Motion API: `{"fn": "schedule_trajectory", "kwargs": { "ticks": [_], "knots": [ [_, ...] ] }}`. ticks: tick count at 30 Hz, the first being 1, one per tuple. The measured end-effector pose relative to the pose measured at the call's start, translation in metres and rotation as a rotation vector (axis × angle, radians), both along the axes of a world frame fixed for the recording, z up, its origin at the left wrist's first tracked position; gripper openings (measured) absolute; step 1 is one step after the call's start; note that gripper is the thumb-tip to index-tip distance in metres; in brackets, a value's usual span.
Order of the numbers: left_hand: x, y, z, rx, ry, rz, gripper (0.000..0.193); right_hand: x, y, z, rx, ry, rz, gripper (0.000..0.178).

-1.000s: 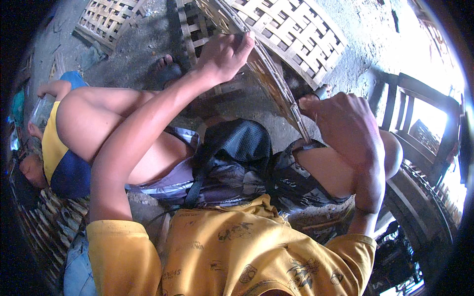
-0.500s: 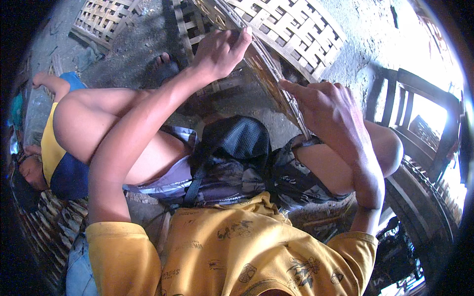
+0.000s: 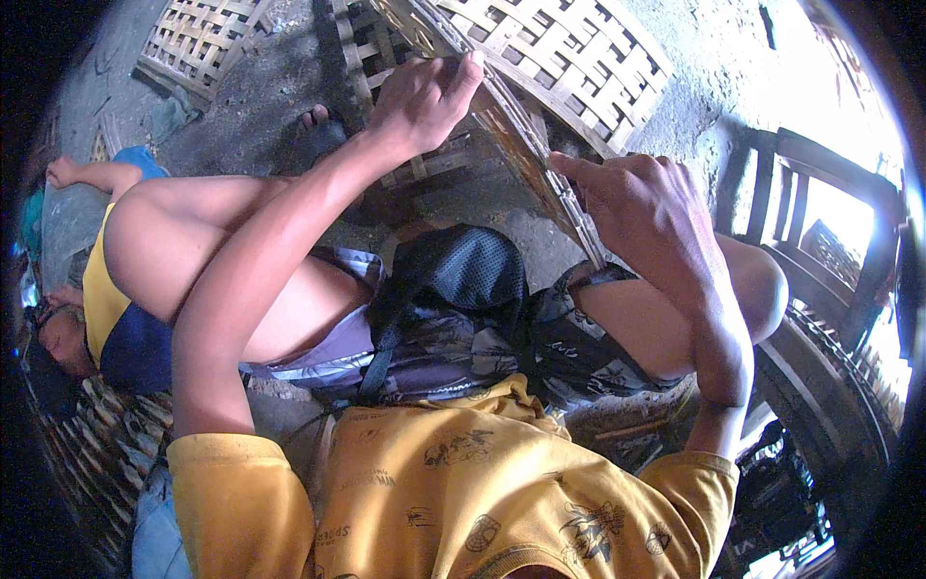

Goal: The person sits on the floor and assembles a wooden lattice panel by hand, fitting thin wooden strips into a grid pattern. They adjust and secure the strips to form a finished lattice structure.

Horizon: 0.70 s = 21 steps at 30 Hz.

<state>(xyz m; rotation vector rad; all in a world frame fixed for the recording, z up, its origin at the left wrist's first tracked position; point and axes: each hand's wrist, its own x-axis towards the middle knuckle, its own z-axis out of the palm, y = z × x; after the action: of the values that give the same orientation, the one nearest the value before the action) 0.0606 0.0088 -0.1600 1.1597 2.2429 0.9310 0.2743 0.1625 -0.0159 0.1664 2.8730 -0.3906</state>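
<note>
A woven bamboo panel stands on edge before my knees, slanting from the top of the view down to my right thigh. Thin split strips run along its upper rim. My left hand is closed round that rim near the middle, thumb on top. Lower down, my right hand closes over the same rim, its index finger laid along the strips and the other fingers curled. The far side of the panel and some of my fingertips are hidden.
Behind the panel lies a pale open-weave bamboo lattice, and a smaller one is at the far left. A dark wooden frame stands at the right. Another person in yellow and blue sits close on my left.
My left hand has shifted very slightly left along with the panel's upper part. My right hand is nearly still. The other person's arm at the left has moved outward a little.
</note>
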Motion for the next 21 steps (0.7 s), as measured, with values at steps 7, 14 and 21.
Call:
{"fn": "schedule_trajectory", "kwargs": {
  "ticks": [7, 14, 21],
  "knots": [
    [-0.001, 0.000, -0.005, 0.047, 0.085, -0.008, 0.075, 0.012, -0.003, -0.008, 0.032, 0.146, 0.050, 0.037],
    [0.002, 0.000, -0.003, 0.056, 0.096, -0.007, 0.072, 0.011, 0.009, 0.018, -0.018, -0.040, 0.183, 0.029],
    [-0.001, -0.008, -0.008, 0.078, 0.122, 0.035, 0.062, -0.017, 0.045, 0.012, -0.305, -0.463, 0.060, 0.022]
  ]
}}
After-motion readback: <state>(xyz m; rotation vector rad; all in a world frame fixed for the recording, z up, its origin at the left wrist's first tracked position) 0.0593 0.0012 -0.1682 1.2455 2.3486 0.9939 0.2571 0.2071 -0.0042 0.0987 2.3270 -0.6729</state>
